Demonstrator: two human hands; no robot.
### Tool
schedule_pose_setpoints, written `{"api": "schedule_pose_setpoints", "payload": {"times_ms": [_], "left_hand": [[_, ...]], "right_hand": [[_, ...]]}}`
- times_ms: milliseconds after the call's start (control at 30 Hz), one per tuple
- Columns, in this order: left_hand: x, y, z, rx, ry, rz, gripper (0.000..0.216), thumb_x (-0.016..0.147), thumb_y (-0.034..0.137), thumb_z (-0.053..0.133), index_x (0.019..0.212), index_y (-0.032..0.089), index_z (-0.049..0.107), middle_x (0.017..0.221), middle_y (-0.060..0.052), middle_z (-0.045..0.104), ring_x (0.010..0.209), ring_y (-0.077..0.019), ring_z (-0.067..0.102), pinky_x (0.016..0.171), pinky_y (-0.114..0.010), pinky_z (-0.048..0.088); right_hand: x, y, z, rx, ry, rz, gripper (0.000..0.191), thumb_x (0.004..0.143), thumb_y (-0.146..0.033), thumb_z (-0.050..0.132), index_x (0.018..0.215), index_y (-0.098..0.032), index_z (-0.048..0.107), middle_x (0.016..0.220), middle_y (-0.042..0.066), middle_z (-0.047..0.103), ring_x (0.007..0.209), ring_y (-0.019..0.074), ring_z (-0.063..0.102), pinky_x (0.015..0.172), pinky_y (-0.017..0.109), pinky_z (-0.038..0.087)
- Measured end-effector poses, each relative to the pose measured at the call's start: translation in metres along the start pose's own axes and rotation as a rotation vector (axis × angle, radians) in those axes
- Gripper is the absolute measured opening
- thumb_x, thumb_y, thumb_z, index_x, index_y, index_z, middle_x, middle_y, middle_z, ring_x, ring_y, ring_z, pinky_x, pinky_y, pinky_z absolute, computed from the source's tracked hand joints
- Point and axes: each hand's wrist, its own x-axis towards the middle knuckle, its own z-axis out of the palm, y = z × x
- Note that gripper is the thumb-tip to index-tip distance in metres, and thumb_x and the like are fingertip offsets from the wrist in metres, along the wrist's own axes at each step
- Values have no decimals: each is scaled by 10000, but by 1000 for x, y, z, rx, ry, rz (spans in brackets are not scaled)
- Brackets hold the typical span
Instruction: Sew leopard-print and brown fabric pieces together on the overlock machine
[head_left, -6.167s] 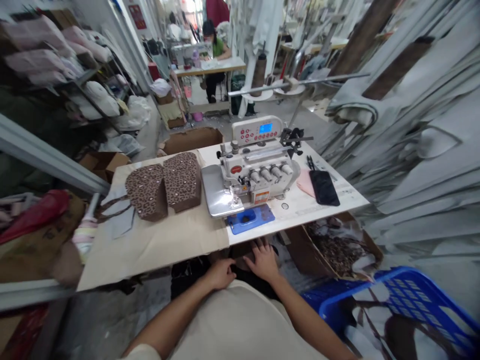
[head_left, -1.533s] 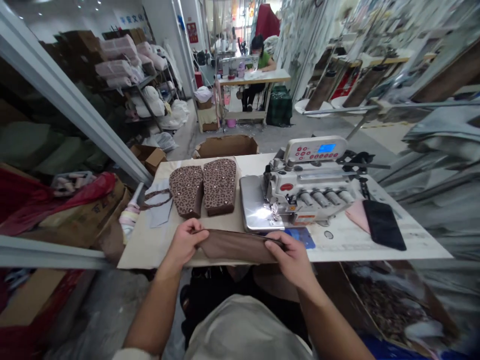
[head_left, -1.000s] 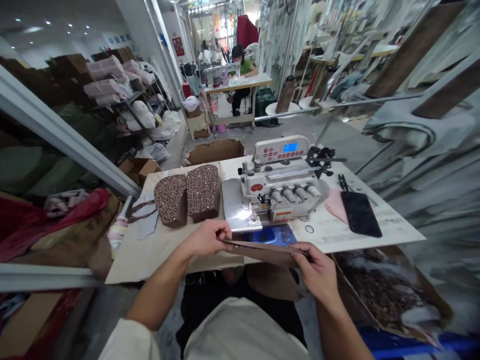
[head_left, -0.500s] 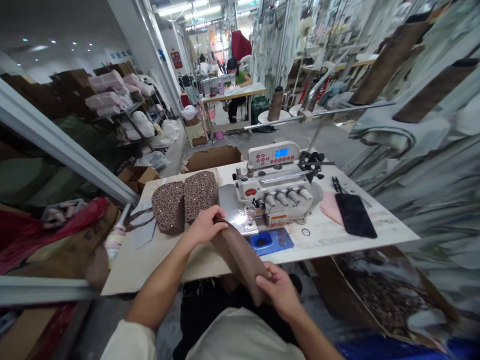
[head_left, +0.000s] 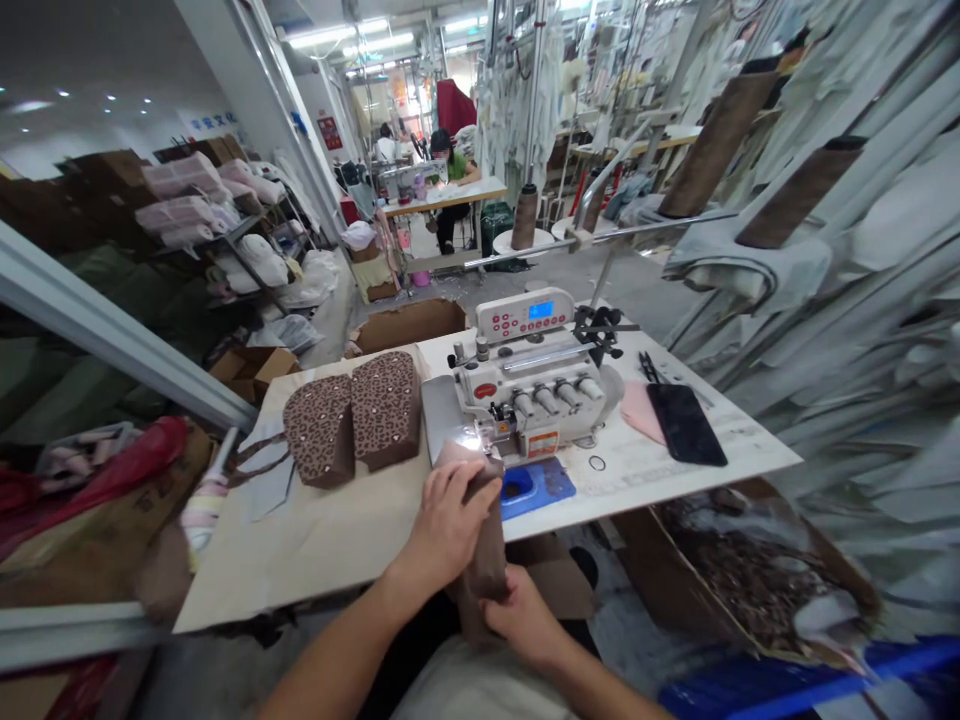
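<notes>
My L hand is laid over the brown cloth strip, palm down, fingers fwd & close tog., thumb out to the side; can't tell if the thumb grips or just rests. My R hand is lower, nr my lap, pinching the strip's near end btwn thumb & fingers. Strip runs from the metal plate of the sewing machine, nr the lit needle area, back toward me & over the front edge of the white table; part of it's hidden under my L hand

Blue plate sits just R of the strip, in front of the machine. Display on top is lit blue

L of machine: 2 leopard-print pieces side by side on a beige sheet, w/ a looped strap & pale paper beside them. R of machine: blk flat item partly over pink cloth, blk snips behind, small dark ring nearer me

Below, to the R: cardboard box w/ brown scraps, blue basket nr it. Further back, co-worker in green at another table
</notes>
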Motion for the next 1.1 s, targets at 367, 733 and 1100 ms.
{"api": "schedule_pose_setpoints", "payload": {"times_ms": [367,733,1100], "left_hand": [[12,-11,-3,10,-59,-7,496,941,155,585,1429,241,568,1526,-156,503,1353,-353,434,1099,-577,426],[30,-12,-23,-5,-132,90,342,928,122,562,1228,219,696,1169,-130,681,1068,-281,564,919,-457,411],[34,-40,-17,-1,-36,241,274,1024,194,468,1102,201,730,983,-85,716,896,-205,630,757,-335,398]], "right_hand": [[3,-11,-17,119,-38,47,389,705,-519,853,789,-181,679,591,-36,618,473,119,532,480,259,479],[51,-70,-15,92,-19,-91,264,710,-384,828,802,-175,696,629,-28,658,493,124,559,498,267,515],[75,-68,-15,-113,165,-323,388,773,-573,776,757,-187,738,639,22,689,555,200,634,550,335,553]]}}
